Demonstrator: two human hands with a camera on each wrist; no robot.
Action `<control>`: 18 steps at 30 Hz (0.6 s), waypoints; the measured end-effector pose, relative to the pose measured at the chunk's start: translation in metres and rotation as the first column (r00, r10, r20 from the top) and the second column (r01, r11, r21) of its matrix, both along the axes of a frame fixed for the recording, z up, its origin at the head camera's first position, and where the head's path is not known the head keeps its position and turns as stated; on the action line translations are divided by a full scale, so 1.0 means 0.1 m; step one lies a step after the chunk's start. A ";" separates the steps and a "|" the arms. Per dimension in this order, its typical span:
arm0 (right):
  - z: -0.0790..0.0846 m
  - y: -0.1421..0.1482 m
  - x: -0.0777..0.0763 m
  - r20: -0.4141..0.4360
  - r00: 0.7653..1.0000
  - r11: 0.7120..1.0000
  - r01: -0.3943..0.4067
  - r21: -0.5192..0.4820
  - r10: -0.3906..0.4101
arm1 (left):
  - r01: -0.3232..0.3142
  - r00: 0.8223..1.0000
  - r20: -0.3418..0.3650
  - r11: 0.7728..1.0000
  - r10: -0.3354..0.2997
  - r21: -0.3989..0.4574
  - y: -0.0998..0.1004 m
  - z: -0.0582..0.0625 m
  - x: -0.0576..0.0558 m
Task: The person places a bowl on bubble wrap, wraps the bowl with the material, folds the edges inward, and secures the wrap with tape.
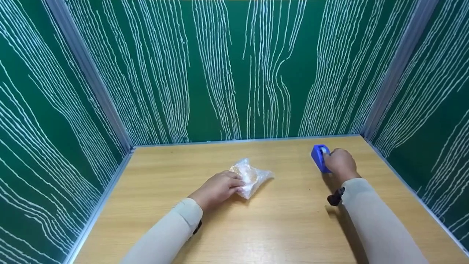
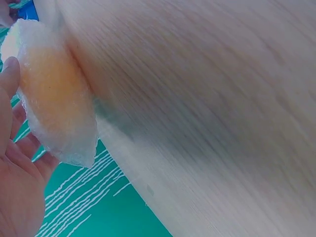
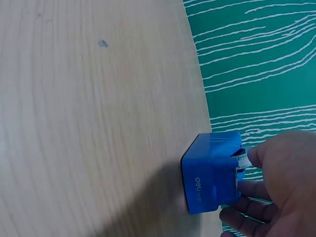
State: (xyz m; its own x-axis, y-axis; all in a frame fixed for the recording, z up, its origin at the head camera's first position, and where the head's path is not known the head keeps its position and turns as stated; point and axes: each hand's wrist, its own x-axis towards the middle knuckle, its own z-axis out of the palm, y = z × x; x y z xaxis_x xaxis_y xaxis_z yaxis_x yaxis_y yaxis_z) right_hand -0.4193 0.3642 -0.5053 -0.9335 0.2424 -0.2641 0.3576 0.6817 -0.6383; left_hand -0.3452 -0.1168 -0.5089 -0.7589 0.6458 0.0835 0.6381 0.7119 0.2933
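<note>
Near the middle of the table, my left hand (image 1: pixel 220 187) holds a bubble-wrap bundle (image 1: pixel 249 178) by its left side. Something orange shows through the clear wrap (image 2: pixel 54 94) in the left wrist view; its kind cannot be made out. The thumb lies on the near face of the bundle, with the other fingers behind it. At the far right, my right hand (image 1: pixel 341 164) grips a blue tape dispenser (image 1: pixel 318 157) standing on the table. In the right wrist view the thumb touches the white part (image 3: pixel 243 161) in the dispenser's (image 3: pixel 207 173) opening, and the other fingers curl beside its body.
The wooden table (image 1: pixel 176 165) is bordered by a pale metal edge. Green panels (image 1: pixel 212 91) with white wavy lines rise at the back and both sides, joined by grey corner posts (image 1: pixel 91 73). Dark bands sit at both wrists.
</note>
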 end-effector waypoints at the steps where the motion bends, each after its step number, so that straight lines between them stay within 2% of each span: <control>1: 0.00 -0.01 0.00 -0.002 1.000 1.000 0.007 -0.002 -0.007 | 0.000 1.000 0.003 1.000 0.000 0.002 0.00 0.00 0.00; 6: 0.02 -0.04 0.00 0.005 0.999 0.999 0.036 -0.023 -0.036 | 0.001 1.000 -0.002 1.000 -0.001 -0.003 0.02 0.00 0.01; 13: 0.05 -0.05 0.02 0.026 0.999 0.999 0.037 -0.032 -0.037 | -0.015 1.000 0.010 1.000 0.015 -0.009 0.03 0.00 0.01; 18: 0.05 -0.01 0.04 -0.018 1.000 0.999 0.004 0.034 -0.003 | -0.001 1.000 -0.008 1.000 0.001 -0.007 0.05 0.01 0.02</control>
State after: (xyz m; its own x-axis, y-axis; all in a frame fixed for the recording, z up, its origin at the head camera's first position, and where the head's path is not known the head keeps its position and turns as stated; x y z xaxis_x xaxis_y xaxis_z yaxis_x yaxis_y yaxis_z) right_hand -0.4150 0.3628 -0.5002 -0.9372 0.2542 -0.2388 0.3486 0.7021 -0.6209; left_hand -0.3436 -0.1117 -0.5077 -0.7586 0.6459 0.0853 0.6400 0.7143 0.2833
